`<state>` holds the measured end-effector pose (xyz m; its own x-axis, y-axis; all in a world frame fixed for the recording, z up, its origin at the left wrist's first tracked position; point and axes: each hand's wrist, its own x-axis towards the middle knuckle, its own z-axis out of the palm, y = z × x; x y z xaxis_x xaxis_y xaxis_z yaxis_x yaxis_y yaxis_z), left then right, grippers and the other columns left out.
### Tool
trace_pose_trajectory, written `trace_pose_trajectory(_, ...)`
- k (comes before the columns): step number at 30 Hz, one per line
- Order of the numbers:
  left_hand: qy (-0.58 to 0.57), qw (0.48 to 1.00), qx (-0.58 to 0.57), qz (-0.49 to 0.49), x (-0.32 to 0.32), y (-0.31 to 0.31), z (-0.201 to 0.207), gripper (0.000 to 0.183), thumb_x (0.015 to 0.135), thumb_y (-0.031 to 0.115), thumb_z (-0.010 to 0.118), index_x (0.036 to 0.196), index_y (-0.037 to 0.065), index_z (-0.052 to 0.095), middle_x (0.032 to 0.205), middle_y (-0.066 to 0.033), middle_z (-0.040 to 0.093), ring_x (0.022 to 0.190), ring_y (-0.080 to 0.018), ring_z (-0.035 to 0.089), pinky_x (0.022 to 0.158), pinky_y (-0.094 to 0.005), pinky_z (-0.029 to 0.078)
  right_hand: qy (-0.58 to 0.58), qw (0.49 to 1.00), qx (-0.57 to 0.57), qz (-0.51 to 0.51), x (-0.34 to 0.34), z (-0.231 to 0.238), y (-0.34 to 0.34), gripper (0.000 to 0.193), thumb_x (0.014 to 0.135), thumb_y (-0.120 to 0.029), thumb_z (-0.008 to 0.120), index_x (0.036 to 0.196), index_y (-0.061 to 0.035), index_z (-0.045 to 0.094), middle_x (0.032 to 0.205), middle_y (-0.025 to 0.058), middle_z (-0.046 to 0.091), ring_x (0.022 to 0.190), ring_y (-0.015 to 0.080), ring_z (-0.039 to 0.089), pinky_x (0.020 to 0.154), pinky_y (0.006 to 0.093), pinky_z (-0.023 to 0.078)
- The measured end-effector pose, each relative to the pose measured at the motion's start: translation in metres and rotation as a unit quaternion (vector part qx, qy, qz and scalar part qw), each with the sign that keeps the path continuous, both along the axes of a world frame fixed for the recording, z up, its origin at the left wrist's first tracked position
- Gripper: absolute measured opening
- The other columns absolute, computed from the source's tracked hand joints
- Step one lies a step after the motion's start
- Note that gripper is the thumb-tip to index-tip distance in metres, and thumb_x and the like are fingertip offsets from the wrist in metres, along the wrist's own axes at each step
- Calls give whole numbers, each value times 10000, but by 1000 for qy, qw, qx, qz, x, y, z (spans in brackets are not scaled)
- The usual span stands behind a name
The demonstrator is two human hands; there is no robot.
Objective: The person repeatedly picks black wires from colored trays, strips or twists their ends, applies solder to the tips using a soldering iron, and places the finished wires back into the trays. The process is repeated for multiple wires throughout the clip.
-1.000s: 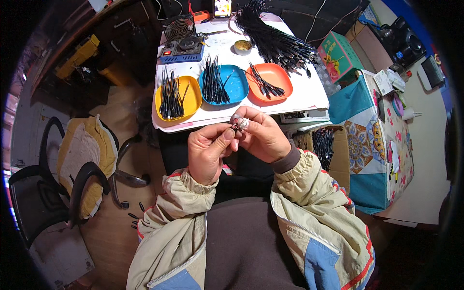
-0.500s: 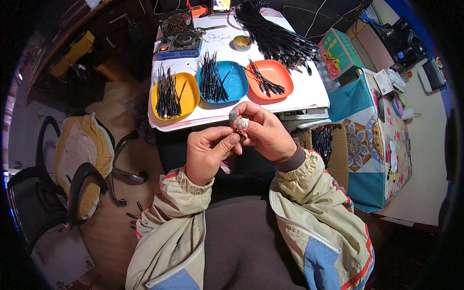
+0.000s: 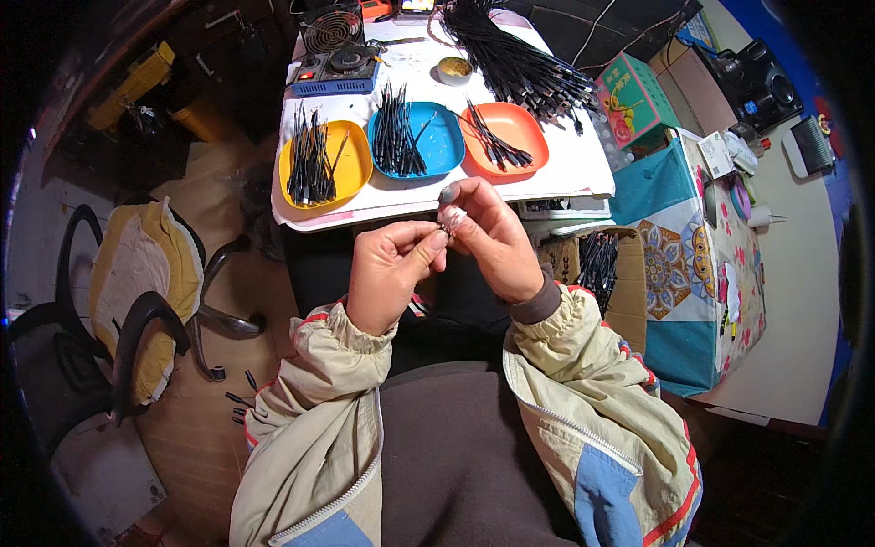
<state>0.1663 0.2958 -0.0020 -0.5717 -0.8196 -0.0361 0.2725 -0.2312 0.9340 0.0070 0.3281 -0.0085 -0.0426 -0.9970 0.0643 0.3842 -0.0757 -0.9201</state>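
Just in front of the table edge, my left hand and my right hand meet fingertip to fingertip. Thumb and forefinger of the left are pinched together on something tiny, mostly hidden by the fingers. My right hand is bent round the same spot, its thumb wrapped in white tape and a grey cover on one fingertip. What lies between them is too small to name. Beyond the hands stand a yellow tray, a blue tray and an orange tray, each with short black cables in it.
A big bundle of black cables lies at the table's far right. Behind the trays are a small blue heater and a round tin. A cardboard box of cables stands right, a chair left.
The whole view has shifted slightly. My right fingers have closed in a little more on the left fingertips, and the small reddish bit seen below them before is now mostly hidden.
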Motion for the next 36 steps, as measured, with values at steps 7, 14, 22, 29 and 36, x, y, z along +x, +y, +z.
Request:
trace_pose_trajectory(7,-53,998,-36,12,-1,-2,-6,150,935,96,613,967,-35,678,713,6,607,621,-23,500,545,-169,370,433,887,-143,-69,-17,12,-1,224,959,-210,555,850,-20,512,665,83,514,572,173,494,537,282,400)
trace_pose_trajectory(14,-32,998,31,-47,2,-9,-9,154,939,100,603,993,-32,663,725,6,605,594,-8,467,511,-165,338,342,935,-95,-8,-12,-1,-5,178,959,-120,556,812,-25,524,631,60,482,573,150,504,558,267,424)
trace_pose_trajectory(22,5,994,94,-53,10,-14,-3,154,921,79,602,926,-61,666,666,-9,585,506,-17,399,450,-170,264,-84,993,19,-79,-37,-20,-14,297,1034,-245,413,797,-74,471,637,-9,416,552,84,341,507,246,266)
trace_pose_trajectory(29,2,984,122,-128,13,-15,3,157,913,99,622,919,-48,676,662,-6,586,526,-13,457,453,-146,296,467,861,-202,9,-54,24,13,383,752,-88,761,1103,-41,616,1021,84,626,915,225,600,785,313,489)
trace_pose_trajectory(36,-6,977,125,-174,12,-13,9,146,906,99,637,911,-41,680,662,-1,587,553,-29,505,459,-151,351,507,800,-321,0,-47,37,11,331,655,-30,772,969,-55,669,923,66,616,860,236,599,745,345,492)
